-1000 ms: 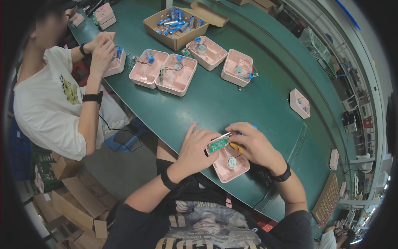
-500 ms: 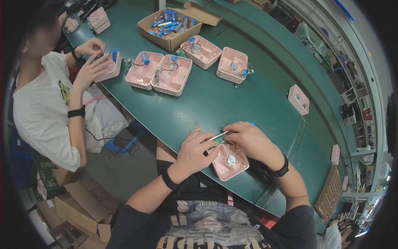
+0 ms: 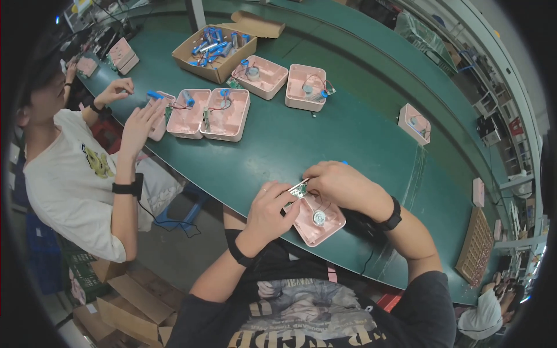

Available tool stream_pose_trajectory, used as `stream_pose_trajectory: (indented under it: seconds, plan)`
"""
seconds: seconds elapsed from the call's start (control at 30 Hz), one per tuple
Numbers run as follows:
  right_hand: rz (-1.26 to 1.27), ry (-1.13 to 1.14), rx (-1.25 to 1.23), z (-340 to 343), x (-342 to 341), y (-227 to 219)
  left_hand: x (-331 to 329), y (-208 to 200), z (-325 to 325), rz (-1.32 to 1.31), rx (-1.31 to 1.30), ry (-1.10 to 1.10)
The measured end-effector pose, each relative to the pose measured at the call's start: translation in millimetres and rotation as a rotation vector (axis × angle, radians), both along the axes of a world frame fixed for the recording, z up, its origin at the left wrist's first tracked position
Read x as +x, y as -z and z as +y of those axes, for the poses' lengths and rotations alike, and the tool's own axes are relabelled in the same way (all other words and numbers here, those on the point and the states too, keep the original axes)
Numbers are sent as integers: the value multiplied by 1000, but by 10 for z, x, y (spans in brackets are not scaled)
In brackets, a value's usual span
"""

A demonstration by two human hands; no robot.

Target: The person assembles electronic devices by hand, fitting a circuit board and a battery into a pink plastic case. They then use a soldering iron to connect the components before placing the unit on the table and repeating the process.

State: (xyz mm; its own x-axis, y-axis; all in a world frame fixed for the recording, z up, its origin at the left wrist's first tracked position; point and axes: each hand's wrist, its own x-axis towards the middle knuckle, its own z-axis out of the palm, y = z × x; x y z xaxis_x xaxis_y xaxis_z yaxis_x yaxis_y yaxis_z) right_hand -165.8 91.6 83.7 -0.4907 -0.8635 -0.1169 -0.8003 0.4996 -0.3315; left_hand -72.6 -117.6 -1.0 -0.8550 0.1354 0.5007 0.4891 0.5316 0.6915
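Observation:
A pink plastic housing point(image 3: 326, 231) sits near the front edge of the bench, with a round silver part point(image 3: 319, 217) inside it. Above its far rim, a small green circuit board point(image 3: 299, 191) is tilted up between my two hands. My left hand point(image 3: 269, 210) pinches the board's left side. The fingers of my right hand point(image 3: 342, 187) are closed at its right end; thin wires run down from there into the housing. A bit of something blue point(image 3: 344, 163) shows behind my right hand, mostly hidden.
On the green bench point(image 3: 267, 153), several pink housings point(image 3: 227, 115) with wires and blue-ended parts stand farther off. An open carton point(image 3: 219, 71) holds many blue cylindrical cells. At left, a co-worker's hand point(image 3: 142, 124) is by another housing. A tan slotted tray point(image 3: 474, 246) lies at right.
The view has shifted slightly. My hands still hold the board above the housing, with small finger movements. The co-worker's hands have moved apart, one lifting away from their housing.

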Motion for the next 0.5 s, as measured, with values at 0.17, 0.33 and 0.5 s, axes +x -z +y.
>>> stream_pose_trajectory:
  seconds: [0.17,0.33,0.5]
  plan:
    - [74,-9,-76,26,46,34,6,-48,-3,26,-3,-10]
    - [-22,55,-230,98,72,54,-19,-120,-57,-30,8,8]
    - [-213,296,-479,367,200,59,-31,-203,-117,-96,-72,31]
